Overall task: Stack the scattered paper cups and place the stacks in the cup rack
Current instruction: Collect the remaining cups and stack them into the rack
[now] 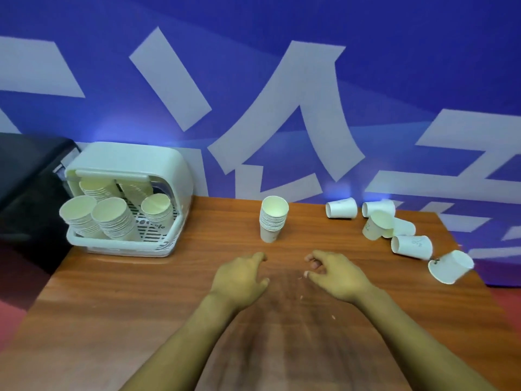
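Head view shows a wooden table (118,306) against a blue wall (394,66) with large white characters; a stack (273,219) of cups stands upright at the table's middle, the rack (128,170) holding more stacks sits well to the stack's left, and loose cups (394,230) lie tipped well to its right. Near the stack, on the camera's side, the left hand (241,277) and right hand (337,273) hover over the table, fingers loosely curled, holding nothing.

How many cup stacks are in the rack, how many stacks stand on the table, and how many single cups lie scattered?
Stacks in the cup rack: 5
Stacks standing on the table: 1
Scattered single cups: 6
Total: 12
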Demonstrator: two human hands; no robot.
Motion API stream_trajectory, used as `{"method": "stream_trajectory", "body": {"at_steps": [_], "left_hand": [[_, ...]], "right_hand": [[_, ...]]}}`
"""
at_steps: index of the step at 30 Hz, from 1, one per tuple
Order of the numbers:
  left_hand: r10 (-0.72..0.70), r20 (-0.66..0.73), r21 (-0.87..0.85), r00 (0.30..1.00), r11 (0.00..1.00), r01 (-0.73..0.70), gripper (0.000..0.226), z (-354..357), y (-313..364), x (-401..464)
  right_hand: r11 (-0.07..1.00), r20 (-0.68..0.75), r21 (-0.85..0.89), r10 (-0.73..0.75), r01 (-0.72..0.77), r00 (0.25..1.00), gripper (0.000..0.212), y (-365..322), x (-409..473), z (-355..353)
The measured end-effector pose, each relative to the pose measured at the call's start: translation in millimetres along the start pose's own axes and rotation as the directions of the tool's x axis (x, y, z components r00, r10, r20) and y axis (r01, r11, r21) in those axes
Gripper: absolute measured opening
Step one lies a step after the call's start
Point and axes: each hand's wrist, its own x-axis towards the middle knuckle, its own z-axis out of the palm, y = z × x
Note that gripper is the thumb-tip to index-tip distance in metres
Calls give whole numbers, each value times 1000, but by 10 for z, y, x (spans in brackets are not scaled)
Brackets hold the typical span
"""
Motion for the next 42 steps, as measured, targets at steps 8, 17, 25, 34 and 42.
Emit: {"method": "stream_trajectory", "body": {"at_steps": [8,17,25,34,42], "left_hand": [[2,-10,-75,1000,997,-3,48,38,298,503],[-23,-26,-27,999,999,22,51,231,1006,990],[-39,-49,1,998,999,39,57,565,1676,1717],[-119,12,173,993,978,115,69,796,1865,2760],[-132,92,240,987,965,106,81,1181,1923,3524]], "right_hand": [[998,1,27,56,-56,998,34,299,137,-220],[998,7,-4,60,-60,998,39,1108,387,-771],[1000,-8,-26,17,-17,1000,47,1922,763,-1232],[989,-65,-151,-2,-8,998,62,2496,1391,-1283],[981,-79,-193,0,-16,997,83,2747,1797,-1051]]}}
